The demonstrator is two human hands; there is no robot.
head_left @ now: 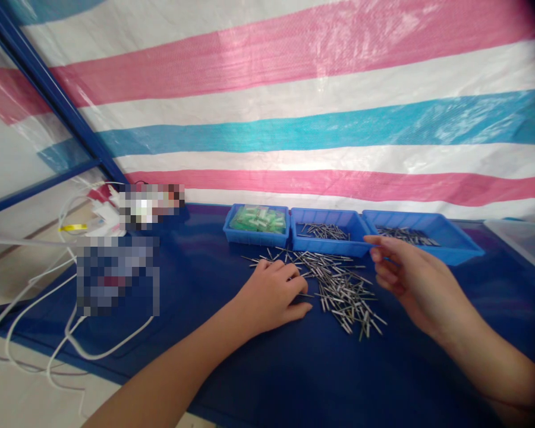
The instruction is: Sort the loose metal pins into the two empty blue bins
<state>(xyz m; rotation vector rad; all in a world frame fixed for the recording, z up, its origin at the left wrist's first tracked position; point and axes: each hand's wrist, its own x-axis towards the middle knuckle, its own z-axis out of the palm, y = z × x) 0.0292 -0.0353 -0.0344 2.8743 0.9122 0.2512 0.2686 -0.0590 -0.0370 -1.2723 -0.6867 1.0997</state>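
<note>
Where heaped on the blue desk (303, 374), thin, silvery metal rods (345, 291); left hand (267, 294) at their edge, right hand (412, 279) raised; fingers (289, 271) bent on both, cannot tell if pinching.

A: How many blue bins (330, 244) stand behind the single pin pile (345, 288)?
B: You have three.
A: Beside the pile?
B: Your two hands: left hand (274, 291) at its left, right hand (408, 273) at its right.
</note>
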